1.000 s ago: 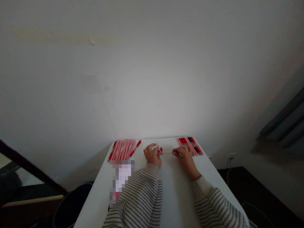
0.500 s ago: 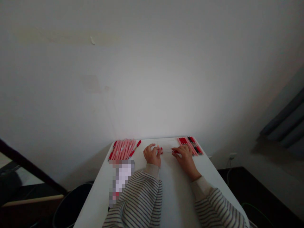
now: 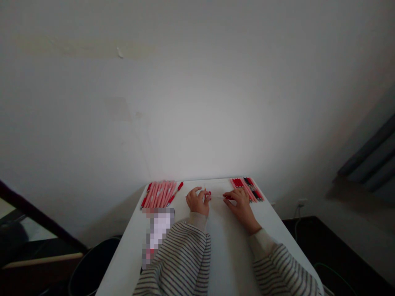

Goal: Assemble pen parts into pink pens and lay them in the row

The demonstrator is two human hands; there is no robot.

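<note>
Over the middle of the table, my left hand (image 3: 197,202) is closed in a pinch at a small red pen part (image 3: 210,193), its other fingers curled loosely. Facing it, my right hand (image 3: 240,204) grips a red pen piece (image 3: 227,197) between thumb and fingers. A thin pale, see-through length (image 3: 217,196) spans the gap between the two hands. Fingers partly cover both red pieces, so their exact shape is hard to make out. A small thin orange-red tip (image 3: 205,189) shows just behind my left fingers.
Many pink pens (image 3: 160,194) lie in a pile at the table's back left, beside a red-gripped pen (image 3: 175,193). More pens with red and black grips (image 3: 255,191) lie at the back right. A blurred-out phone-like object (image 3: 160,230) rests by my left sleeve. The wall (image 3: 197,123) borders the white table (image 3: 231,255).
Both hands stay almost in place. The small red part at my left fingertips has turned or shifted slightly.
</note>
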